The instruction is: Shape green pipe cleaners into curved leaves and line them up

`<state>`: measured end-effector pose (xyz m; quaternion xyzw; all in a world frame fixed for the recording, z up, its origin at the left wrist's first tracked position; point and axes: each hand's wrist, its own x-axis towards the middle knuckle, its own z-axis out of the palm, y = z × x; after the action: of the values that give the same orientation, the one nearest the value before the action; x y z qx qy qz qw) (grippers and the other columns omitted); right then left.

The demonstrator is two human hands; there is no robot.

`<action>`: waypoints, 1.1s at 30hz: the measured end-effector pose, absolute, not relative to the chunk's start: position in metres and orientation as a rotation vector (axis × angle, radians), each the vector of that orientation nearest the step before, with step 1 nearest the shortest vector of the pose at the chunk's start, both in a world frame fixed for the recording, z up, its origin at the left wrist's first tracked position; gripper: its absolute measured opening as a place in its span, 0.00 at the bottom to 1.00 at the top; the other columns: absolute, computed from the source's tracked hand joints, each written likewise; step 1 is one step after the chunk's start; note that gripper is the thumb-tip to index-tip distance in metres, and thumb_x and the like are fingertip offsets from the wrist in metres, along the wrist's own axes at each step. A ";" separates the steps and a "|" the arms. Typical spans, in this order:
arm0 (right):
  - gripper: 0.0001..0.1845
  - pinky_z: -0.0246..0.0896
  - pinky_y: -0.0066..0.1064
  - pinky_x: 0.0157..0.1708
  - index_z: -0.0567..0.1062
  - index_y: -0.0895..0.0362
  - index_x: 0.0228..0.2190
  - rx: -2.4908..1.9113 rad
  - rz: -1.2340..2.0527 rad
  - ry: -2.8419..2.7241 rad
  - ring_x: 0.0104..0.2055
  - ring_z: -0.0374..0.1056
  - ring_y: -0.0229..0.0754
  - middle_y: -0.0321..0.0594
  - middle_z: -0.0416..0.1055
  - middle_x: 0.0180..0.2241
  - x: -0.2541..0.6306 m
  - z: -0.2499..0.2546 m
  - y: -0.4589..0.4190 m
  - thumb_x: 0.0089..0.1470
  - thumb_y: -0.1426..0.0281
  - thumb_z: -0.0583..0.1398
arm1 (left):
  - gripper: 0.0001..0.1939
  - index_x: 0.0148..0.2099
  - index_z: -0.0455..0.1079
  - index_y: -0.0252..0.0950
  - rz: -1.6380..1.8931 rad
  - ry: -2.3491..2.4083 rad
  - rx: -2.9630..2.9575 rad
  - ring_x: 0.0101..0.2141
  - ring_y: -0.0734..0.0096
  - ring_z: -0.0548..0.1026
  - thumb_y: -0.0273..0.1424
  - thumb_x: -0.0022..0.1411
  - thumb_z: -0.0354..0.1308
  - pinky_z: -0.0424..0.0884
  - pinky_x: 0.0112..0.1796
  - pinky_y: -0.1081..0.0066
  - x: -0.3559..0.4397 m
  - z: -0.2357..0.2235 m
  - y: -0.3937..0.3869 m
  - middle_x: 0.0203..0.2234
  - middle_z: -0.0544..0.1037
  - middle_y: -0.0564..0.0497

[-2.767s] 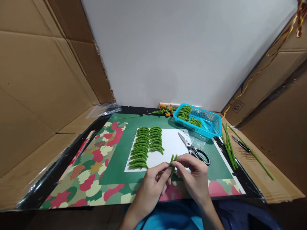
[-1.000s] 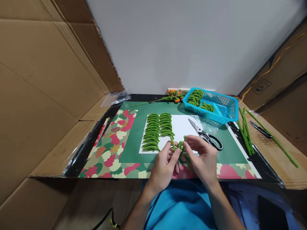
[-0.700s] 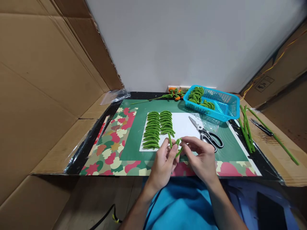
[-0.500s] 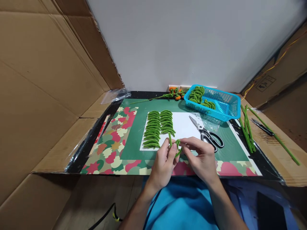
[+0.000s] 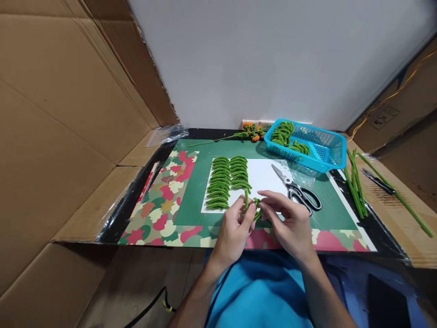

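Note:
Just in front of the white sheet (image 5: 264, 175), my left hand (image 5: 234, 230) pinches a bent green pipe cleaner (image 5: 246, 199) between thumb and fingers, one end sticking up. My right hand (image 5: 292, 223) has its thumb and a finger on the curled part of the same piece, its index finger raised above. My fingers partly cover the piece. Two columns of leaf-like folded green pipe cleaners (image 5: 218, 182) lie on the sheet's left half. Scissors (image 5: 297, 189) with black and grey handles rest partly open beside my right hand.
A blue plastic basket (image 5: 327, 155) with more folded green pieces (image 5: 283, 133) stands at the back right. Orange flowers on a green stem (image 5: 254, 130) lie along the back. At right are green stems (image 5: 357, 187) and pliers (image 5: 378, 181). Cardboard walls (image 5: 61, 91) flank the table.
My right index finger has lifted off the pipe cleaner, while the thumb stays at it. The left hand keeps its pinch. The whole view has shifted slightly.

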<state>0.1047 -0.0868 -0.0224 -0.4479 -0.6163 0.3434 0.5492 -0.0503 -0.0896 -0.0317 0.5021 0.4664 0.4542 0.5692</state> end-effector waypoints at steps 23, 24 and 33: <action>0.06 0.78 0.33 0.37 0.82 0.52 0.40 -1.103 0.546 -1.554 0.35 0.81 0.44 0.40 0.84 0.37 0.109 -0.024 -0.083 0.68 0.70 0.63 | 0.15 0.39 0.67 0.38 0.986 1.103 1.452 0.27 0.73 0.62 0.43 0.75 0.56 0.59 0.30 0.73 -0.052 -0.026 -0.086 0.27 0.64 0.58; 0.06 0.78 0.34 0.38 0.82 0.52 0.41 -1.096 0.555 -1.568 0.35 0.81 0.44 0.40 0.84 0.37 0.110 -0.024 -0.083 0.68 0.70 0.63 | 0.15 0.40 0.67 0.38 0.987 1.098 1.449 0.28 0.73 0.62 0.44 0.75 0.57 0.59 0.31 0.73 -0.053 -0.027 -0.085 0.28 0.65 0.57; 0.12 0.77 0.31 0.37 0.82 0.50 0.50 -1.020 0.672 -1.581 0.39 0.79 0.42 0.40 0.83 0.42 0.118 -0.022 -0.079 0.68 0.72 0.62 | 0.16 0.37 0.66 0.38 0.977 1.093 1.426 0.29 0.73 0.65 0.43 0.75 0.57 0.63 0.32 0.73 -0.056 -0.029 -0.086 0.28 0.68 0.56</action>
<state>0.1176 -0.0788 -0.0218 -0.4295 -0.6655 0.2827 0.5411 -0.0561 -0.0856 -0.0291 0.5950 0.4561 0.4078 0.5212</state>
